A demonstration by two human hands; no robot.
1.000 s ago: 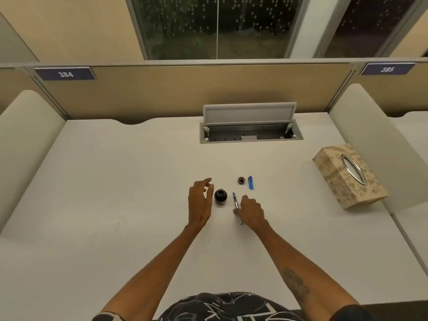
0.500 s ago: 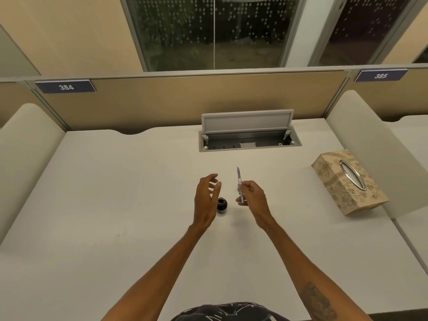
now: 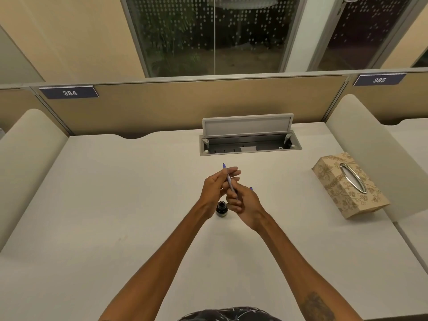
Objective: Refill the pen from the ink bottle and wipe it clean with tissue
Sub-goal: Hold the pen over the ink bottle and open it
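While both our hands meet above the white table (image 3: 115,205), our right hand (image 3: 245,202) has its grip clamped on the lower barrel of the pen (image 3: 228,179), and our left hand (image 3: 216,186) pinches the upper part, tip pointing away from us. The open ink bottle (image 3: 221,209) stands on the table just below our hands. The tissue box (image 3: 347,184) sits well apart, to the right.
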